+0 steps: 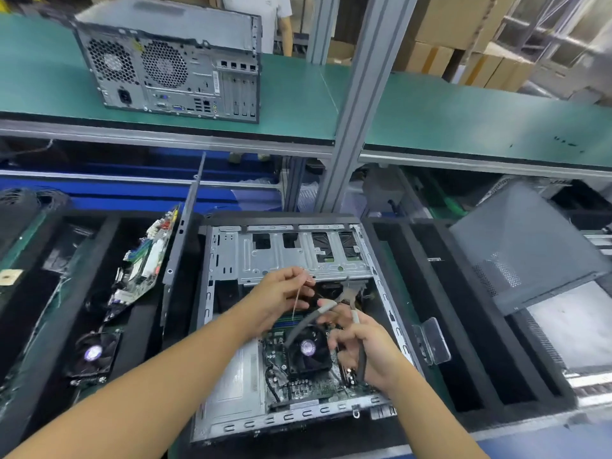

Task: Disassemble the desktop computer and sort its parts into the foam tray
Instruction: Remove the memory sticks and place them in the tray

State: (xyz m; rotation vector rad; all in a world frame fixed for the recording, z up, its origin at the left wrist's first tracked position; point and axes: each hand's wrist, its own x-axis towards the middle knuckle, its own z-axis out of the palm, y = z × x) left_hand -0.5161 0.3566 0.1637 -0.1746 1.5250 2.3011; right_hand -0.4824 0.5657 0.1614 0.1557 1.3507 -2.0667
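An open desktop case (228,329) lies flat in front of me, side panel off. Inside sit a motherboard (308,389) and a black CPU fan (308,351). My left hand (281,298) hovers over the case middle and pinches a thin pale strip, perhaps a cable tie. My right hand (361,346) grips pliers or cutters (354,313) with grey and black handles, jaws pointing up toward the drive cage (298,253). A black foam tray (440,313) with long slots stands to the right of the case.
Left foam tray (82,293) holds a removed motherboard (145,260) and a fan (92,354). A grey side panel (526,240) leans at right. A second computer (169,61) stands on the green upper shelf, and a metal post (361,104) rises behind the case.
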